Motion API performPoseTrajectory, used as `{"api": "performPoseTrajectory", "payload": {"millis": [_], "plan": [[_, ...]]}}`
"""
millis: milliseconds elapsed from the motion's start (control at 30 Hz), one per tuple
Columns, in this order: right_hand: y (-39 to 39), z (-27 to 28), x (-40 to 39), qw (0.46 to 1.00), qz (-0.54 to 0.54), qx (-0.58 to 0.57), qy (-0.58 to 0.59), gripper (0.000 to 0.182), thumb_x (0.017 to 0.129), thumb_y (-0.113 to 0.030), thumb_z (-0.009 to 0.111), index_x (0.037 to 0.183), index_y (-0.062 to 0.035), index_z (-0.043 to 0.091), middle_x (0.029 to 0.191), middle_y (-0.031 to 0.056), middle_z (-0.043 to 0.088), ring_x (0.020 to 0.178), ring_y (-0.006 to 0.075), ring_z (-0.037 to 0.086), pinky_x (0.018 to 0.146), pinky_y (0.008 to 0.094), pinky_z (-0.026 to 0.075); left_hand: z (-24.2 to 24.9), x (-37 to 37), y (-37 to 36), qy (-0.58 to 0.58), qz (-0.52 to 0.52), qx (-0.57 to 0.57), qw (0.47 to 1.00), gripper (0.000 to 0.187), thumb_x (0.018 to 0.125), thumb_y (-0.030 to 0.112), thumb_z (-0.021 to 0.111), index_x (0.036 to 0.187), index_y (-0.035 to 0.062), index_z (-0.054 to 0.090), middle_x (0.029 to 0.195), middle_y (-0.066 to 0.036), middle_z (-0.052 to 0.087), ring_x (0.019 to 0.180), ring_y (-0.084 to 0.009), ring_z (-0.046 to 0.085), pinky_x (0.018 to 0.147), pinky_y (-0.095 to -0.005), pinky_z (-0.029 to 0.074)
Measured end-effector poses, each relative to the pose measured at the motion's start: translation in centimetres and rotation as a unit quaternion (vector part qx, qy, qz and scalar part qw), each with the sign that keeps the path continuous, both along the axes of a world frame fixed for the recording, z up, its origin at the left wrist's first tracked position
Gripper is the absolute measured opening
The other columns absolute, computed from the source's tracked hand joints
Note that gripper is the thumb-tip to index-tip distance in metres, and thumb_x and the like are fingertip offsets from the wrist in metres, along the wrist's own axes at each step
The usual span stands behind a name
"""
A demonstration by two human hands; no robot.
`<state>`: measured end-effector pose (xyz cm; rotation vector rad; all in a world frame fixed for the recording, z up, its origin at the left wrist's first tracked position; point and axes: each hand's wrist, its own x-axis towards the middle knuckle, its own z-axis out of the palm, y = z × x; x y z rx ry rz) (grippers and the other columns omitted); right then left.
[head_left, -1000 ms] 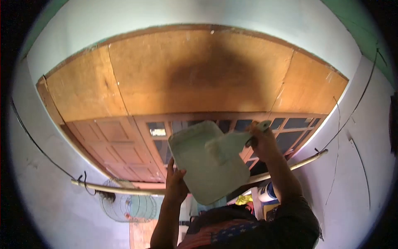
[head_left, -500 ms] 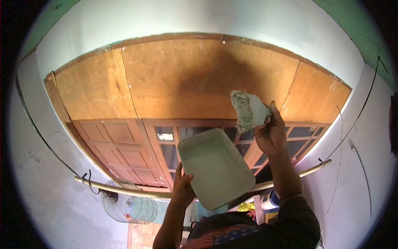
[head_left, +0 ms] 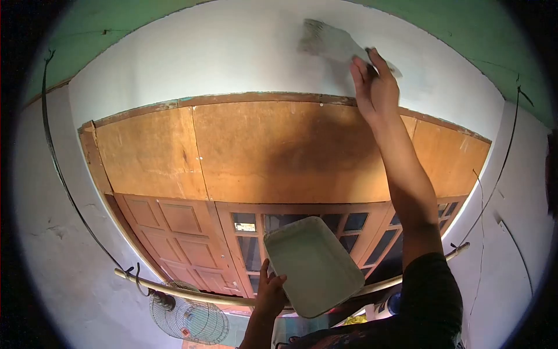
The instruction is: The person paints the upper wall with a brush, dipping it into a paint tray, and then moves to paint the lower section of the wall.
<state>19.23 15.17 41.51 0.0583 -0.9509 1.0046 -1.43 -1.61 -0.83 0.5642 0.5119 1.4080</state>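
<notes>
My right hand (head_left: 378, 87) is raised high and closed around the handle of a wide paintbrush (head_left: 334, 42). Its pale, paint-coated bristles point left and appear to lie against the white upper wall (head_left: 203, 67), though blur hides the exact contact. Lower down, my left hand (head_left: 270, 295) grips the left edge of a shallow rectangular tray (head_left: 358, 273), thumb at the rim. Pale greyish paint seems to cover the tray's inside; its depth cannot be made out. The tray is tilted.
Below the white wall runs a wooden panel (head_left: 290, 154) above brown doors (head_left: 189, 238). A horizontal pole (head_left: 221, 298) crosses in front, with a wire cage (head_left: 189, 317) near its left end. Dark cables (head_left: 55, 157) hang at both sides. The ceiling (head_left: 407, 17) is green.
My right hand has lifted the paintbrush from beside the tray up to the white wall. The view has tilted upward, and the tray stays in my left hand.
</notes>
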Motion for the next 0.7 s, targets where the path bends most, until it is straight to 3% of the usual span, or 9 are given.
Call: {"api": "performPoseTrajectory", "payload": {"millis": [100, 167, 300, 367, 467, 700], "plan": [[4.5, 4.5, -1.9, 0.995, -0.067, 0.056, -0.039, 0.027, 0.100, -0.015, 0.068, 0.116, 0.0059, 0.061, 0.103, 0.0111, 0.066, 0.087, 0.0243, 0.071, 0.083, 0.0328, 0.061, 0.0, 0.2, -0.2, 0.007, 0.005, -0.005, 1.000, 0.098, 0.085, 0.009, 0.060, 0.163, 0.0134, 0.001, 0.150, -0.025, 0.042, 0.135, -0.0400, 0.049, 0.107, -0.0583, 0.047], [7.2, 7.4, -3.0, 0.981, -0.167, 0.075, -0.060, 0.025, 0.100, -0.015, 0.067, 0.110, 0.0081, 0.063, 0.098, 0.0130, 0.068, 0.080, 0.0251, 0.072, 0.081, 0.0343, 0.062, -0.3, 0.2, -0.2, 0.006, 0.009, -0.006, 1.000, 0.099, 0.085, 0.009, 0.060, 0.163, 0.0139, 0.000, 0.150, -0.024, 0.041, 0.135, -0.0399, 0.048, 0.106, -0.0579, 0.047], [10.8, 12.1, -2.8, 0.967, -0.233, 0.075, -0.077, 0.021, 0.097, -0.010, 0.070, 0.106, 0.0086, 0.065, 0.100, 0.0168, 0.071, 0.080, 0.0242, 0.075, 0.077, 0.0332, 0.064, -1.4, -0.2, 0.2, 0.010, 0.000, -0.019, 1.000, 0.099, 0.085, 0.010, 0.060, 0.164, 0.0155, 0.000, 0.152, -0.022, 0.041, 0.138, -0.0392, 0.046, 0.106, -0.0588, 0.047], [11.8, 12.9, -0.9, 0.907, -0.382, 0.090, -0.152, 0.021, 0.096, -0.010, 0.070, 0.101, 0.0095, 0.067, 0.097, 0.0177, 0.073, 0.078, 0.0237, 0.075, 0.072, 0.0315, 0.064, -1.6, -0.3, 0.3, 0.015, 0.002, -0.009, 1.000, 0.099, 0.085, 0.010, 0.060, 0.164, 0.0159, 0.000, 0.152, -0.022, 0.040, 0.139, -0.0391, 0.045, 0.106, -0.0598, 0.047], [11.7, 13.6, 3.6, 0.869, -0.449, 0.079, -0.194, 0.022, 0.096, -0.011, 0.071, 0.104, 0.0101, 0.067, 0.099, 0.0167, 0.073, 0.080, 0.0227, 0.076, 0.073, 0.0303, 0.063, -0.3, -0.2, -0.2, 0.030, 0.000, -0.027, 0.999, 0.099, 0.085, 0.011, 0.060, 0.164, 0.0164, 0.000, 0.153, -0.021, 0.039, 0.140, -0.0392, 0.043, 0.107, -0.0610, 0.046], [8.8, 12.4, 7.2, 0.871, -0.439, 0.182, -0.124, 0.021, 0.098, -0.012, 0.069, 0.105, 0.0080, 0.069, 0.101, 0.0154, 0.074, 0.076, 0.0227, 0.075, 0.075, 0.0312, 0.063, -1.0, -0.3, 0.6, 0.032, -0.012, -0.026, 0.999, 0.098, 0.086, 0.009, 0.058, 0.164, 0.0174, 0.000, 0.154, -0.022, 0.038, 0.139, -0.0413, 0.045, 0.105, -0.0643, 0.047]]}}
